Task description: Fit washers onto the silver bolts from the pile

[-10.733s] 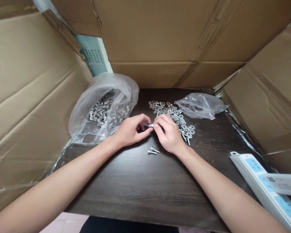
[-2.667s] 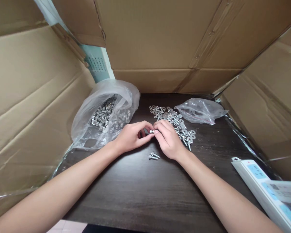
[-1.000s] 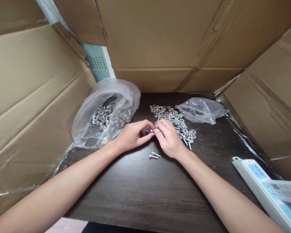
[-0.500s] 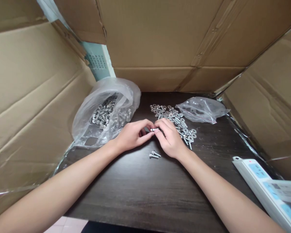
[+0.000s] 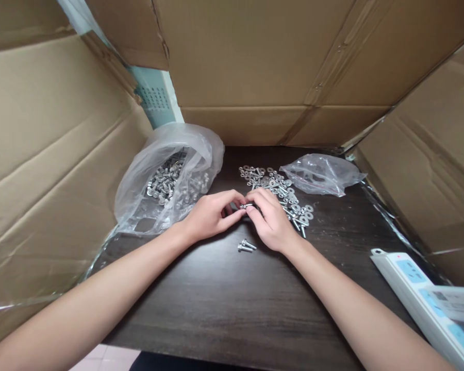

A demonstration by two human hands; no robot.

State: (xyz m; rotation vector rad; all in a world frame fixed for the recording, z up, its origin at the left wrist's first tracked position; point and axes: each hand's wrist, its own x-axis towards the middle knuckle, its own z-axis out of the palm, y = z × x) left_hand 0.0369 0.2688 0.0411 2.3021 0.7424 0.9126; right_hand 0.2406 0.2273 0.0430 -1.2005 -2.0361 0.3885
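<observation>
Between the fingertips of both hands is a small silvery bolt (image 5: pixel 246 206), held roughly level above the dark table. My left hand (image 5: pixel 219 214) pinches its head end, the fingers curled. My right hand (image 5: pixel 268 219) is closed on the other end with thumb and fingers. Just below the hands, two bolts (image 5: pixel 247 246) lie side by side on the table. Behind and beside my right hand spreads a loose pile of bolts, washers and nuts (image 5: pixel 280 188). Any small parts on the held bolt are too small to tell.
On the left, a clear plastic bag (image 5: pixel 201 139) lies open with many metal fasteners inside. A flattened plastic bag (image 5: pixel 325 175) is at the back right. A white and blue power strip (image 5: pixel 413 288) lies at the right. Cardboard walls (image 5: pixel 255 56) surround the dark table (image 5: pixel 201 309).
</observation>
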